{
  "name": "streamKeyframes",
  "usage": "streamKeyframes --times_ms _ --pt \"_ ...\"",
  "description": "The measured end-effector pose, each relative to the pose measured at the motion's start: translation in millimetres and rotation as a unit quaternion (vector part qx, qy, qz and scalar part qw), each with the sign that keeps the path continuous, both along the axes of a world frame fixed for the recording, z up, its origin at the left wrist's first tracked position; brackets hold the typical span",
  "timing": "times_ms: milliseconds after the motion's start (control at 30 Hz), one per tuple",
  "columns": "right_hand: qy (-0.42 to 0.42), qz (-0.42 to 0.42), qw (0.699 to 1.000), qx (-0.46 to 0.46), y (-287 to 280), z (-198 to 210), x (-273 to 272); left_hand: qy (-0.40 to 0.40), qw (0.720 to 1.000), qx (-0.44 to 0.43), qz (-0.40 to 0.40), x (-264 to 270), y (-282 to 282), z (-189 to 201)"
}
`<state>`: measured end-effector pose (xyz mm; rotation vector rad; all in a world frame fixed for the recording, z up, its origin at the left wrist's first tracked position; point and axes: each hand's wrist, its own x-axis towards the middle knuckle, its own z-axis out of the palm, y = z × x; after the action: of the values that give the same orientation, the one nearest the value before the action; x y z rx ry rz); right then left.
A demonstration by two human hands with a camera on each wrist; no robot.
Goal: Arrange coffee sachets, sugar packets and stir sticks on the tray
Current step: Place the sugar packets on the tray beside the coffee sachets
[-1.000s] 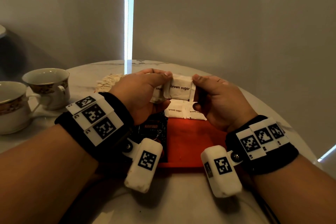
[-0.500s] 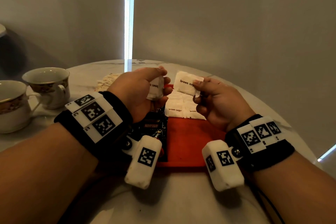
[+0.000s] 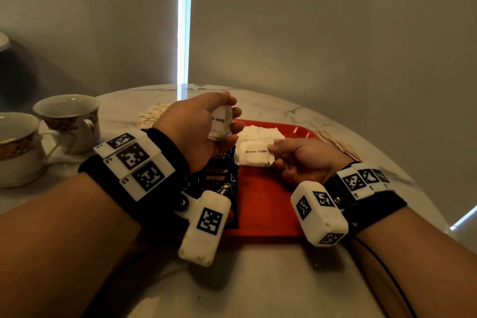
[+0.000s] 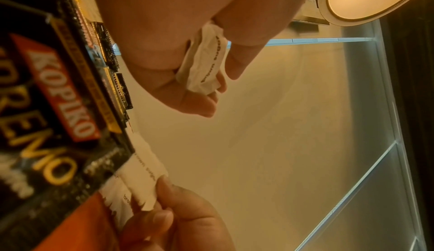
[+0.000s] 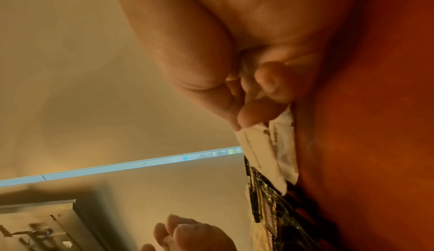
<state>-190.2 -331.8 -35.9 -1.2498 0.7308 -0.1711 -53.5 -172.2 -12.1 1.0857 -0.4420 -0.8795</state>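
L hand (image 3: 204, 124) grips a bunch of sugar packets (image 3: 220, 123) above the red tray (image 3: 260, 204). R hand (image 3: 302, 157) pinches one brown sugar packet (image 3: 254, 153) low on tray, beside Kopiko sachets (image 3: 219, 178).

We see bare red floor on the tray (image 3: 260, 204) at lower centre of the head view, open between our two wrists. To its left, the black sachets (image 3: 219, 178) cover the tray's left strip. Above the bare patch, white sugar packets (image 3: 260, 134) fill the tray's far middle. Our right hand (image 3: 302, 157) lies low over the tray's right part, our left hand (image 3: 198, 126) hangs above its upper left corner. Two cups (image 3: 69, 121) stand at the left edge of the frame, with open marble between them and the tray. Thin sticks (image 3: 335, 144) lie on the table just right of the tray. Near marble at bottom centre lies open.
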Motion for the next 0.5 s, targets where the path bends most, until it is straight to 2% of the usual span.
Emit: streamKeyframes --times_ms 500 --pt "0.008 0.028 1.000 -0.011 2.4 2.0 1.0 0.006 1.000 0.003 -0.007 -2.8 1.7 1.4"
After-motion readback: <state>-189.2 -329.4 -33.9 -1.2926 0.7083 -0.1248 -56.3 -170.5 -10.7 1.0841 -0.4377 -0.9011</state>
